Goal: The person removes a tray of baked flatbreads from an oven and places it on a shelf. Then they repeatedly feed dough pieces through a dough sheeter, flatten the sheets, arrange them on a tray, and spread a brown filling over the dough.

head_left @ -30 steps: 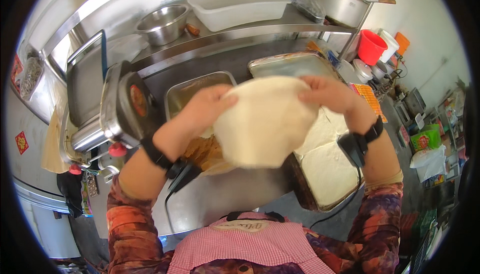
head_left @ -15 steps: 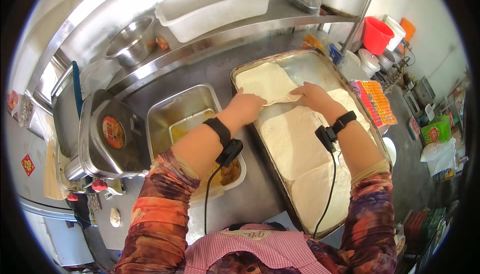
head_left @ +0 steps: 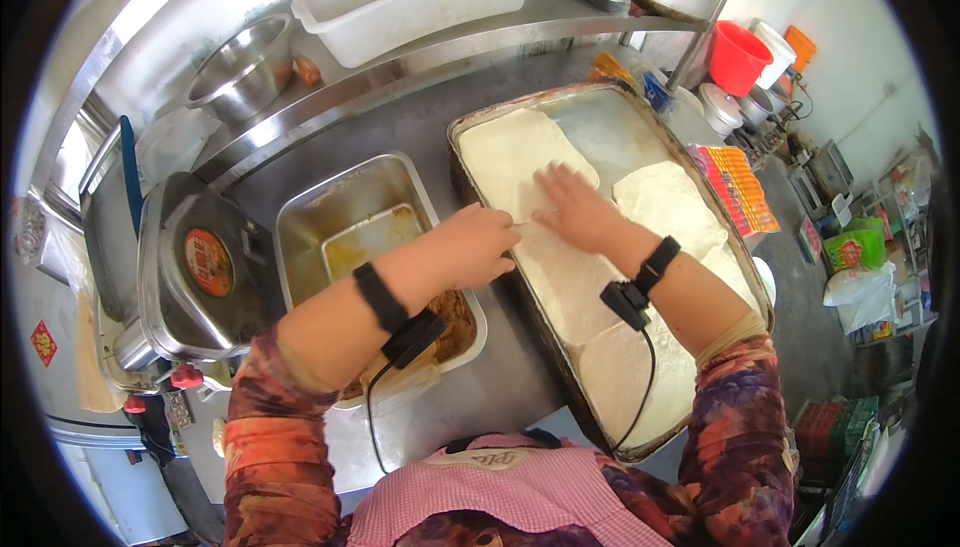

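Observation:
A pale dough sheet lies flat in the far left part of a large, worn baking tray. My right hand is over its near edge, fingers spread, slightly smeared by motion. At the tray's left rim, beside that sheet's near corner, is my left hand with its fingers curled in; whether they pinch anything is hidden. More dough sheets fill the tray: one under my right hand, another nearest me and one along the right side.
Left of the tray stands a steel pan with yellowish oil and brown filling. Beyond it is a lidded steel machine. A shelf above holds a steel bowl and a white tub. An orange packet lies right of the tray.
The far dough sheet, earlier held at its near edge by both hands, now lies flatter. My right hand has let go and moved left over it; my left hand has drawn back to the rim.

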`<state>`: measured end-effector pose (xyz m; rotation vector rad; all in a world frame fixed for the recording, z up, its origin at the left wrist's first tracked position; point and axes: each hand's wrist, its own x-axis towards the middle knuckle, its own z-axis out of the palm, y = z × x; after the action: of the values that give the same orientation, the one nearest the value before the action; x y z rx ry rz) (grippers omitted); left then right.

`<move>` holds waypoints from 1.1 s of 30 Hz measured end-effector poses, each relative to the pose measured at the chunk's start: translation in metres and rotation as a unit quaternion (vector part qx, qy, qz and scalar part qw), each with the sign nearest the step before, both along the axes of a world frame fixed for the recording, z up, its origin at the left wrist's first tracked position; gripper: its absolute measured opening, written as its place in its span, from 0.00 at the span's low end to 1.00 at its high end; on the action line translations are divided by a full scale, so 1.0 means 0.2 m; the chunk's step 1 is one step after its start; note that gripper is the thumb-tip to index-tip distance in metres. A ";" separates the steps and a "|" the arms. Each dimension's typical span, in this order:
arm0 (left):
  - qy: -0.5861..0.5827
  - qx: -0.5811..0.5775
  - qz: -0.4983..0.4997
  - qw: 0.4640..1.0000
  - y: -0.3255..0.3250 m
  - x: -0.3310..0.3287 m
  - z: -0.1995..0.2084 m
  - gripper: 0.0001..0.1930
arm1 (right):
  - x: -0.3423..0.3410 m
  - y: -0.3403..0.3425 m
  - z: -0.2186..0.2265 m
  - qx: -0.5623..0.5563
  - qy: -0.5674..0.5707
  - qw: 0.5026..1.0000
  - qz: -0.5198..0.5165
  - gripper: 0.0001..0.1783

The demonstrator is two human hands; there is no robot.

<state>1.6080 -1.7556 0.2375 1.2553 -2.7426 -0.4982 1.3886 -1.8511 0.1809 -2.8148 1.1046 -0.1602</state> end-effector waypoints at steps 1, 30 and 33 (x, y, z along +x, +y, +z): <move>0.043 -0.022 -0.007 0.999 0.05 0.02 0.04 0.16 | -0.01 -0.04 0.00 -0.029 0.011 0.998 -0.050 0.37; 0.281 0.047 0.369 0.885 1.47 0.64 0.18 0.14 | 0.09 0.14 -0.04 0.089 -0.019 0.970 0.226 0.33; 0.282 0.045 0.385 0.878 1.55 0.67 0.12 0.14 | -0.07 0.11 -0.05 0.147 -0.140 0.977 0.064 0.30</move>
<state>1.7416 -1.4448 0.2617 1.7247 -1.5909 -0.7369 1.3752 -1.8290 0.1706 -2.4943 0.8074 -0.3397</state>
